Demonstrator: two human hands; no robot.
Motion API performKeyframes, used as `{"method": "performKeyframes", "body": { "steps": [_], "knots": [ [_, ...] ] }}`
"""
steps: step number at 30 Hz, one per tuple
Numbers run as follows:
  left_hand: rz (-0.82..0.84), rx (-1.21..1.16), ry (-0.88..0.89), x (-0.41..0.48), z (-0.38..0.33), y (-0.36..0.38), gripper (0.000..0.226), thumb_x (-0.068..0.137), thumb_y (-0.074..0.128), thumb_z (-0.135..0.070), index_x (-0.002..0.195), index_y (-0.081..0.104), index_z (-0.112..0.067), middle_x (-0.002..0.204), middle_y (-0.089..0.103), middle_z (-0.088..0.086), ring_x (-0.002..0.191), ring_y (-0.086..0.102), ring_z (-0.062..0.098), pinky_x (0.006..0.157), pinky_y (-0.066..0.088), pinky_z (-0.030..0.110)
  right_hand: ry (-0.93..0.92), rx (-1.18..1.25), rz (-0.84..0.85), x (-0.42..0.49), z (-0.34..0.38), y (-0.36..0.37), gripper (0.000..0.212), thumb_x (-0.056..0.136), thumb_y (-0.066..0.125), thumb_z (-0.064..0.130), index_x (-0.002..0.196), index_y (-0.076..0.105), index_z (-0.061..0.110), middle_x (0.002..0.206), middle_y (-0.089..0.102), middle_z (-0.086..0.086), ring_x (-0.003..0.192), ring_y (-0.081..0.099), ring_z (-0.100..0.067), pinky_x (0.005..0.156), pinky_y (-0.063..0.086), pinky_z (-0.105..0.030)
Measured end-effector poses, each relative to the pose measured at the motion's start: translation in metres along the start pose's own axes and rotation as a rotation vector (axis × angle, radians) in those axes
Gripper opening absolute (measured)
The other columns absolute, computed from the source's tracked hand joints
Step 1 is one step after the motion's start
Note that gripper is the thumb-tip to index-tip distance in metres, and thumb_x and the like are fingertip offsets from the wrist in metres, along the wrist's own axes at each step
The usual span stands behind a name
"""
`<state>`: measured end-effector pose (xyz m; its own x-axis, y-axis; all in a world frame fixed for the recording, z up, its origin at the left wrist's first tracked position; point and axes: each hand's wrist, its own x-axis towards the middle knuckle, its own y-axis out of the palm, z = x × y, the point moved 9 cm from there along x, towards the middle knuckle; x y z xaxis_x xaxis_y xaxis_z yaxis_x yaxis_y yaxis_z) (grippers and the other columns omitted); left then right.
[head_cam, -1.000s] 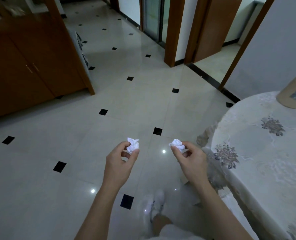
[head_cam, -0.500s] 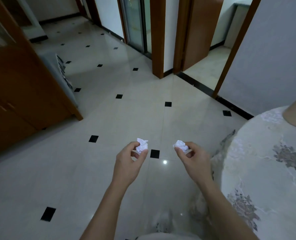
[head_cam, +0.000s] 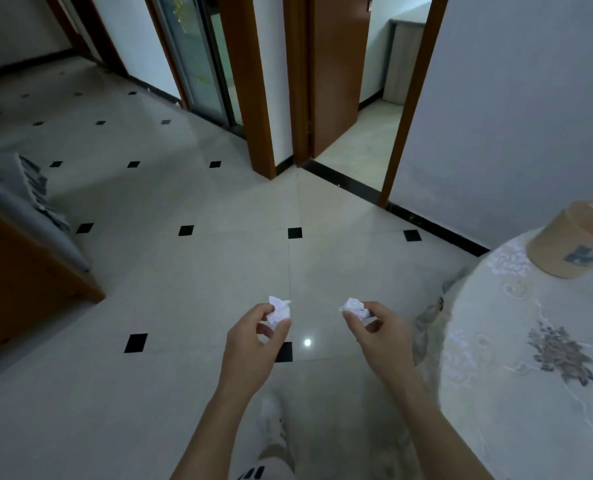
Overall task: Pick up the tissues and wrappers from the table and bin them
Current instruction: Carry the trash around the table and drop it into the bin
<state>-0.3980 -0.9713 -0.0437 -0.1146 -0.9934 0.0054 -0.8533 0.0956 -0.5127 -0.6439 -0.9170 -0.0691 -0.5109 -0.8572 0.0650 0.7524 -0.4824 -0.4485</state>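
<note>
Two crumpled white tissues are off the table and in the air, lower centre of the frame: the left tissue pinched betw. thumb and fingertips of the left hand, the right tissue nipped the same way by the right hand. Both wads stick up just above the fingers, w/ the hands level, near each other but not touching, palms turned inward over pale floor tiles dotted w/ small black squares. The key relation for the next move, getting these to a bin, can't be read here: no bin shows anywhere in the frame, so which hand sits nearer it is unknown. Judging by the view, the person faces away from the table, toward the open doorway at upper centre and the glass sliding door to its left; the bin prob. lies somewhere beyond the frame. The round table, draped in a light cloth w/ flower embroidery, fills the lower right, just beside the right forearm. A tan tissue box stands on it at the right edge. No other tissues or wrappers show on the visible part of the cloth; the rest of the top is cut off. A wooden cabinet takes the left edge, w/ a grey item leaning against it, too blurred to name. A white shoe shows at bottom centre.
</note>
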Motion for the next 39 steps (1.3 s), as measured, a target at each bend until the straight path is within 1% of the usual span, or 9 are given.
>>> {"method": "performKeyframes", "body": {
  "steps": [3,6,11,15,20,27,29,33,39],
  "knots": [
    [0.014,-0.009,0.006,0.045,0.001,0.008,0.016,0.087,0.069,-0.026,0.08,0.056,-0.031,0.08,0.061,0.0,0.073,0.058,0.007,0.059,0.044,0.017,0.005,-0.027,-0.029,0.034,-0.004,0.009,0.021,0.084,0.073,0.032,0.067,0.061,0.025,0.048,0.047,0.011,0.043,0.041,-0.008,0.046,0.03,-0.016],
    [0.051,-0.014,0.041,0.101,-0.001,0.019,0.01,0.087,0.069,-0.027,0.083,0.06,-0.026,0.08,0.06,-0.004,0.071,0.059,0.007,0.059,0.045,0.018,0.038,-0.025,-0.066,0.08,-0.007,0.017,0.019,0.084,0.073,0.033,0.069,0.062,0.026,0.048,0.046,0.008,0.044,0.04,-0.007,0.047,0.032,-0.02],
    [0.083,-0.049,0.095,0.211,-0.013,0.03,0.009,0.087,0.07,-0.028,0.088,0.062,-0.024,0.081,0.061,-0.006,0.071,0.06,0.008,0.059,0.046,0.018,0.031,-0.034,-0.111,0.165,0.016,0.038,0.024,0.086,0.071,0.031,0.065,0.06,0.028,0.049,0.046,0.008,0.043,0.038,-0.006,0.045,0.029,-0.014],
    [0.121,-0.067,0.136,0.292,-0.03,0.036,0.011,0.086,0.071,-0.025,0.086,0.061,-0.027,0.078,0.06,-0.006,0.071,0.059,0.005,0.056,0.042,0.012,0.049,-0.062,-0.144,0.234,0.034,0.051,0.027,0.087,0.068,0.038,0.071,0.06,0.018,0.051,0.043,0.004,0.044,0.035,-0.006,0.044,0.028,-0.016],
    [0.197,-0.09,0.186,0.368,-0.055,0.06,0.022,0.086,0.072,-0.023,0.084,0.057,-0.039,0.078,0.061,-0.009,0.075,0.06,0.004,0.058,0.044,0.013,0.063,-0.023,-0.229,0.291,0.043,0.055,0.024,0.087,0.069,0.042,0.071,0.064,0.025,0.056,0.052,0.003,0.046,0.042,-0.004,0.047,0.034,-0.016],
    [0.36,-0.078,0.266,0.435,-0.094,0.129,0.021,0.086,0.072,-0.022,0.085,0.058,-0.037,0.081,0.062,-0.011,0.076,0.06,0.001,0.058,0.045,0.01,0.14,-0.083,-0.376,0.339,0.026,0.021,0.02,0.087,0.07,0.039,0.073,0.067,0.027,0.062,0.063,0.006,0.053,0.056,-0.015,0.047,0.037,-0.014],
    [0.404,-0.067,0.286,0.451,-0.106,0.154,0.015,0.086,0.072,-0.023,0.089,0.06,-0.032,0.081,0.063,-0.008,0.076,0.06,0.0,0.058,0.045,0.01,0.153,-0.092,-0.409,0.355,0.019,0.007,0.019,0.087,0.071,0.037,0.072,0.066,0.026,0.065,0.063,0.009,0.053,0.055,-0.012,0.047,0.038,-0.013],
    [0.459,-0.06,0.349,0.484,-0.141,0.208,0.023,0.087,0.071,-0.022,0.084,0.056,-0.039,0.077,0.063,-0.01,0.075,0.06,-0.001,0.057,0.047,0.012,0.17,-0.075,-0.462,0.399,0.0,-0.024,0.015,0.086,0.073,0.03,0.073,0.065,0.028,0.062,0.063,0.005,0.053,0.054,-0.006,0.047,0.038,-0.012],
    [0.521,0.021,0.44,0.534,-0.205,0.31,0.019,0.088,0.068,-0.031,0.104,0.056,-0.031,0.088,0.06,-0.013,0.08,0.061,0.001,0.056,0.049,0.012,0.202,-0.091,-0.546,0.477,-0.047,-0.088,0.017,0.086,0.072,0.036,0.076,0.065,0.024,0.06,0.059,0.003,0.053,0.052,-0.01,0.047,0.036,-0.015]
  ]
}}
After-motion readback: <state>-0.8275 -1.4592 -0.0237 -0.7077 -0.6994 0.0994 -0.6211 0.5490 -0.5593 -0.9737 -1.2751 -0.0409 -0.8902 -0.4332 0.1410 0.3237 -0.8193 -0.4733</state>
